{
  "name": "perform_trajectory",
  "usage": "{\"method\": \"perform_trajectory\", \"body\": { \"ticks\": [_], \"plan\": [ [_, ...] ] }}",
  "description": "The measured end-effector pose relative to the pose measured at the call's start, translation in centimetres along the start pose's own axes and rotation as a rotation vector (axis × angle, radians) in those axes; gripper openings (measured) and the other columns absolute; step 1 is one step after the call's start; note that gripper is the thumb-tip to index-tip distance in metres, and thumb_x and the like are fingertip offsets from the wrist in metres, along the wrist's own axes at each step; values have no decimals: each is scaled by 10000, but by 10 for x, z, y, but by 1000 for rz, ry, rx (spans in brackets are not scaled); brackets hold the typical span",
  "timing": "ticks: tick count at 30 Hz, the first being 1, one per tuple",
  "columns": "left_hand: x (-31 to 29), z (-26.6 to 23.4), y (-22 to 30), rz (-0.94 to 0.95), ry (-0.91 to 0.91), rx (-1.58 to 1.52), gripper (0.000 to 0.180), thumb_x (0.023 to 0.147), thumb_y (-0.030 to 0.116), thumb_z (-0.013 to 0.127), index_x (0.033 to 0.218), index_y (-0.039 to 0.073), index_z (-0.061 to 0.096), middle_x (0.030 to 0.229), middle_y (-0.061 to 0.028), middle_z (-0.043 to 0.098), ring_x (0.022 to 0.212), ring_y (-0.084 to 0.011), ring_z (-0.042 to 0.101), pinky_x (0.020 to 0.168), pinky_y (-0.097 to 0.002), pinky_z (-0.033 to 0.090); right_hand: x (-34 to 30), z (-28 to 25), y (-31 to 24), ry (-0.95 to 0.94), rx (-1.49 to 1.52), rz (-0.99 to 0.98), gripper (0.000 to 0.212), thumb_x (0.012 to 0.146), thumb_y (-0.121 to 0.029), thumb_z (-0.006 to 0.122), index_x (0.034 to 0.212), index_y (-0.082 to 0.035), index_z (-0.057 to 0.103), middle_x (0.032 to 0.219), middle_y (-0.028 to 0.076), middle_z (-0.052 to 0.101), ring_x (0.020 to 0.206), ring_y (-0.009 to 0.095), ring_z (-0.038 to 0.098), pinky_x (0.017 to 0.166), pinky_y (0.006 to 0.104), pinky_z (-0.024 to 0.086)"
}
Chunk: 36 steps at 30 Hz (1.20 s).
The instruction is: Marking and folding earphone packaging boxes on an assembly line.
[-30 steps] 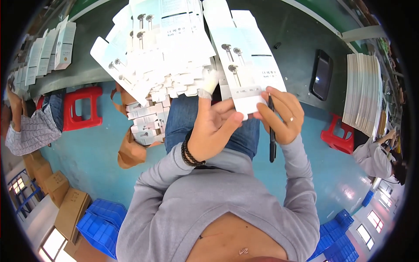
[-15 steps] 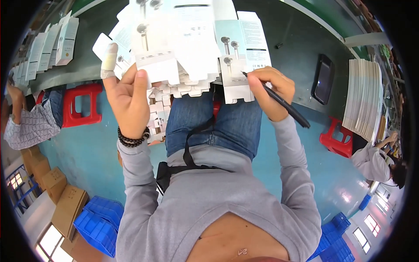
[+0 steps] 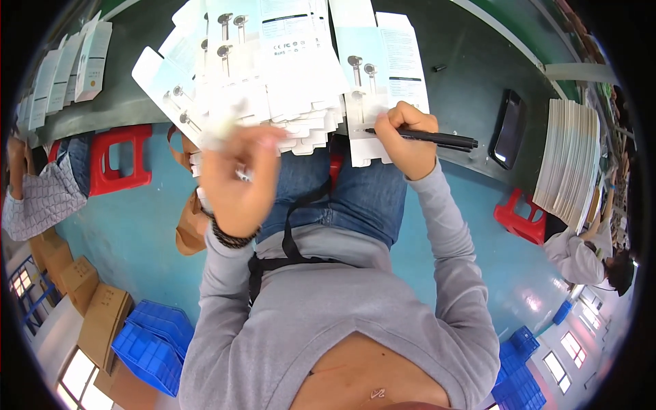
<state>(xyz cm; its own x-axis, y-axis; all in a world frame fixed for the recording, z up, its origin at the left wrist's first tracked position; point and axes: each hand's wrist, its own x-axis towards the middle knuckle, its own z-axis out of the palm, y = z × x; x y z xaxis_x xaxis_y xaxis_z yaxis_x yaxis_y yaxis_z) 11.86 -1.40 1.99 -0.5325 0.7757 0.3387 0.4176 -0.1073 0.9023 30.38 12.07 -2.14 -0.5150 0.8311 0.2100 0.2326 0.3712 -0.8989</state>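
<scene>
Gripping a pen (image 3: 444, 141) over small-print cardboard (image 3: 384, 68) — right hand (image 3: 413, 152) closed, left hand (image 3: 240, 186) — hold unclear.

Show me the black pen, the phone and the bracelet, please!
Black pen (image 3: 443, 139): head view, on its barrel.
Phone (image 3: 507, 130): head view, on the middle of its dark screen.
Bracelet (image 3: 232, 240): head view, on the middle of its dark band.

Dark green table (image 3: 471, 78): pile of flat boxes (image 3: 297, 75) mid-left, overhanging near edge. Single flat box (image 3: 404, 58) just right, then small black piece (image 3: 439, 67), black phone (image 3: 507, 130). Standing boxes (image 3: 92, 65) left.
</scene>
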Motion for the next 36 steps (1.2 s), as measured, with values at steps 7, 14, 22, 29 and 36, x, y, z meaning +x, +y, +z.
{"method": "perform_trajectory", "body": {
  "ticks": [7,14,22,29,36],
  "plan": [
    [-33,42,11,-302,-496,-171,705,786,48,602,1351,-28,187,1192,-222,525,549,-97,557,469,-202,389,1,1,-2,-13,-76,21,284,726,-25,611,553,-30,386,490,12,480,461,42,396,426,221,329],
    [-34,49,7,-302,-496,-213,692,787,45,600,1340,-44,194,1276,-234,445,613,-120,593,488,-200,405,-2,-1,5,41,19,50,260,724,-8,591,557,-29,392,522,30,513,483,54,450,437,215,360],
    [-44,74,19,-318,-299,-530,726,774,-32,583,1364,34,165,1221,-159,462,906,-182,600,658,-205,476,-9,-22,6,288,886,118,222,811,-11,431,644,-86,305,500,56,414,448,97,314,426,244,281],
    [-25,85,19,-305,-331,-665,681,808,-94,511,1366,19,136,1276,-246,383,1001,-257,580,773,-274,505,2,-36,-18,445,879,-22,287,938,-345,413,786,-103,442,696,90,527,629,172,417,524,276,341],
    [-6,45,31,-229,-59,-689,530,796,-101,517,1282,-31,316,1270,-239,424,956,-206,593,662,-235,523,9,-62,-27,680,664,-194,319,929,-383,416,821,-88,470,805,144,587,660,187,514,499,236,367]
  ]
}}
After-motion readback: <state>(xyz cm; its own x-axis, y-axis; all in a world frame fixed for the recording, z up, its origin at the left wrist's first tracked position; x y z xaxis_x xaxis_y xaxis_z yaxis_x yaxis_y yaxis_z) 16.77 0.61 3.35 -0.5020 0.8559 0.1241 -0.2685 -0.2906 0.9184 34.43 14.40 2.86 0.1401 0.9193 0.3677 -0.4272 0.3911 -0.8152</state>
